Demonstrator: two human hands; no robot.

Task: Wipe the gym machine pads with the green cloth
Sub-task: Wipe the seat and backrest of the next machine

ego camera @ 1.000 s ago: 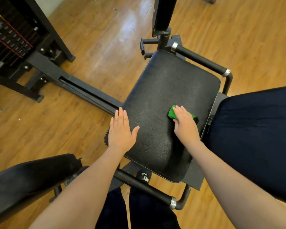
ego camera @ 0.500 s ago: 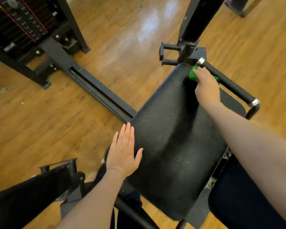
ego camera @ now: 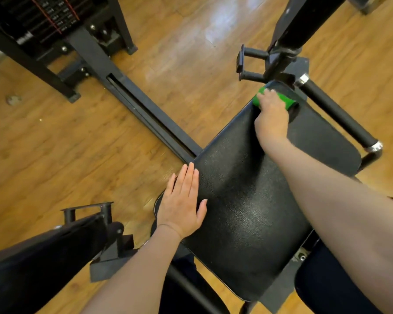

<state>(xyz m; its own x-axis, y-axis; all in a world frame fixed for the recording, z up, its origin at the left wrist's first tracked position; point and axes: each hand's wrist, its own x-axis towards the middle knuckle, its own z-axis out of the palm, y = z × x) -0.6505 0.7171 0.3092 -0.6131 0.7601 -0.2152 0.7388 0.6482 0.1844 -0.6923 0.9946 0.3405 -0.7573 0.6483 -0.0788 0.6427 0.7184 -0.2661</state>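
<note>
Here, green cloth under right hand, left hand well apart

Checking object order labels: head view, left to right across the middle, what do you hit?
Small grey scrap on the wood floor → left hand flat on the black padded seat → right hand pressing the green cloth → black foam-grip side handle.

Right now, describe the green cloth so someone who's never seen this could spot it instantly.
Find the big black seat pad in the middle of the wooden floor. At its far corner, just below the upright post, the right hand presses on the green cloth. It is the only bright green thing among black parts.
</note>
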